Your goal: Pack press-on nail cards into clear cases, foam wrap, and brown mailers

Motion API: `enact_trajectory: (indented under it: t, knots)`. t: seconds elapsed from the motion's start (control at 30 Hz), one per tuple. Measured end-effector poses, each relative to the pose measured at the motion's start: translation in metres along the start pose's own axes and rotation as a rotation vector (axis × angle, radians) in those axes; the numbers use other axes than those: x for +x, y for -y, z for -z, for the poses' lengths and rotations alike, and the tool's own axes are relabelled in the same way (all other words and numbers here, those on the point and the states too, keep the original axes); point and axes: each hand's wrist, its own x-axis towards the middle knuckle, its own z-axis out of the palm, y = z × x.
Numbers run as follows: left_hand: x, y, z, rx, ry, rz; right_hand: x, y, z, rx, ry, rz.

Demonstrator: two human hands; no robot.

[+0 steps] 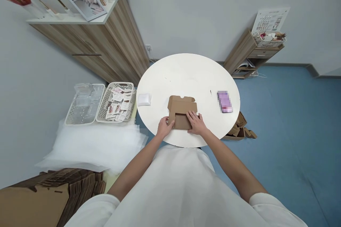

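A brown cardboard mailer box (182, 107), partly folded, lies near the front of the round white table (186, 71). Its lid and flaps are raised or spread away from me. My left hand (164, 127) grips the box's left side, the thumb on the near corner and fingers around the outside. Flat on the right part of the box rests my right hand (196, 123), its fingers stretched out over the cardboard. To the left on the table sits a small white wrapped packet (144, 99). A purple item (224, 101), blurred by pixels, lies at the right.
Left of the table stand a white basket of printed cards (117, 104) and a basket of clear plastic pieces (85, 104). Nearer me are white translucent sheets (93, 145) and stacked flat cardboard (39, 198). A carton with cardboard pieces (237, 131) is on the floor, right.
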Motion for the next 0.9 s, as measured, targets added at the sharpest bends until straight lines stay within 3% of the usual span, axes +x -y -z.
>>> enact_trajectory:
  t: [0.2,0.5,0.7,0.8,0.9]
  knots:
    - [0.011,0.007,0.007,0.155,0.059,0.053,-0.002,0.003,0.005,-0.003,0.066,0.069]
    - [0.013,0.01,0.008,0.308,0.078,0.071,-0.004,0.018,0.002,-0.012,0.075,0.031]
    - [0.001,0.02,0.027,0.14,0.18,-0.121,-0.009,0.019,0.005,0.002,0.069,0.018]
    - [0.001,0.02,0.037,0.245,0.346,-0.278,-0.008,0.02,0.005,0.006,0.066,0.022]
    - [0.009,0.017,0.038,0.362,0.431,-0.315,-0.007,0.023,0.005,0.008,0.067,0.024]
